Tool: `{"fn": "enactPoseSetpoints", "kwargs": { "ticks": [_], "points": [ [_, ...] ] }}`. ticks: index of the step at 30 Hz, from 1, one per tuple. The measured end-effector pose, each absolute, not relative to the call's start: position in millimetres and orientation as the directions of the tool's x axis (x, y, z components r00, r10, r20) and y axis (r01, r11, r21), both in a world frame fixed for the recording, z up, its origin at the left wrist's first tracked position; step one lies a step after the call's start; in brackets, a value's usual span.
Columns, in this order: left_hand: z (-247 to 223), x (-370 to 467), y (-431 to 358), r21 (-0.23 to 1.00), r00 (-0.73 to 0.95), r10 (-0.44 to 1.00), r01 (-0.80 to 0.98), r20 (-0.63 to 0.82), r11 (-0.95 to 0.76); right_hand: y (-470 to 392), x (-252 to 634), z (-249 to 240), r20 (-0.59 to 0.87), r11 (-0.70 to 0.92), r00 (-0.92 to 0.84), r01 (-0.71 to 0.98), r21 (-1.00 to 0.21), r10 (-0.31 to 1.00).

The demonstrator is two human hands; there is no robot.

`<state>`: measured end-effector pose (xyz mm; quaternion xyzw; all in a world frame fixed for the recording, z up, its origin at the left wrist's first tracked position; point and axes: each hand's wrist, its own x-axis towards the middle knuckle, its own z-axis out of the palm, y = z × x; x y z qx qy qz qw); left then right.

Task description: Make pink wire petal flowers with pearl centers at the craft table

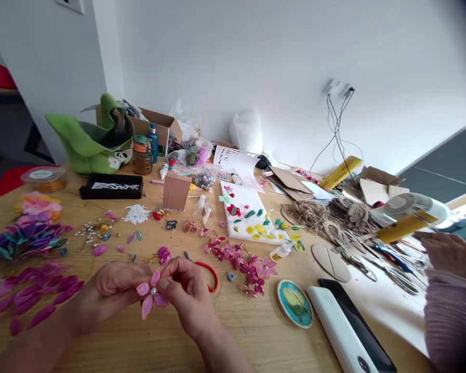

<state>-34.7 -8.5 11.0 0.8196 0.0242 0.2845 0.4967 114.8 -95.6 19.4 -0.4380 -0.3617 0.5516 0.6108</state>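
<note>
L hand (118, 287) pinched on pink flower (154, 299); R hand (189, 292) pinched opp. side, presumably for two-sided support, keeping ctr. bead (154, 291) exposed.

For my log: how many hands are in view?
3: the person's left hand and right hand, both at the pink flower, and a co-worker's hand at far right. Another may be hidden.
</note>
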Motion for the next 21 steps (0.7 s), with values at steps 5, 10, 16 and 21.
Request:
{"fn": "enactPoseSetpoints", "kwargs": {
  "ticks": [5, 10, 16, 21],
  "points": [
    [9.9, -33.4, -8.7, 0.836, 0.836, 0.325, -0.251, 0.442, -0.488, -95.6, 115.1, 19.2, -0.054, -0.013, 0.098, -0.370, -0.929, 0.994],
    [10.7, -33.0, -10.6, 0.814, 0.821, 0.341, -0.233, 0.457, -0.532, -94.6, 117.2, 20.9, -0.073, -0.042, 0.067, -0.387, -0.921, 0.995],
    [16.2, -32.4, -12.1, 0.791, 0.814, 0.328, -0.239, 0.480, -0.564, -93.4, 118.7, 20.3, -0.089, -0.059, 0.052, -0.417, -0.907, 0.995],
    [17.8, -32.4, -12.0, 0.795, 0.818, 0.314, -0.258, 0.482, -0.549, -93.4, 119.4, 20.1, -0.092, -0.066, 0.040, -0.433, -0.899, 0.995]
  ]
}}
